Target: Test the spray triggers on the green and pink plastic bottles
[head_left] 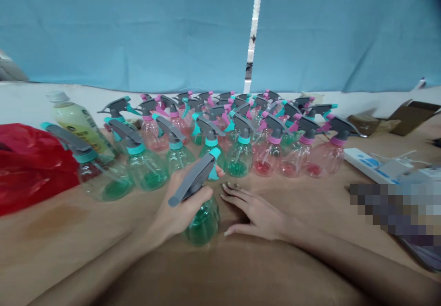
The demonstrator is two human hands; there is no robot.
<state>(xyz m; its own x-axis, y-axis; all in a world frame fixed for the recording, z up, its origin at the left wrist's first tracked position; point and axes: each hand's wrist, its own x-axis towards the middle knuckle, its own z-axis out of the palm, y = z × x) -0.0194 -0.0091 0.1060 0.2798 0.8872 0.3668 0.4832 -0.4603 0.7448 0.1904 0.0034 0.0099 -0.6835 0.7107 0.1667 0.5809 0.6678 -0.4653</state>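
My left hand [186, 205] is wrapped round the neck of a green spray bottle [203, 225] with a grey and teal trigger head. The bottle stands upright near the front of the table. To its right my right hand [253, 209] lies on the tabletop, fingers stretched toward the bottle, holding nothing. Behind both hands stand several more spray bottles in rows. Those at the left are green with teal collars, such as the green bottle [148, 172]; those at the right are pink with pink collars, such as the pink bottle [267, 159].
A red plastic bag [31, 168] lies at the left, beside a yellow-labelled drink bottle [81, 122]. On the right are a white power strip [368, 164], a brown cardboard box [416, 117] and a blurred-out object [396, 214]. A blue cloth [138, 30] hangs behind the table.
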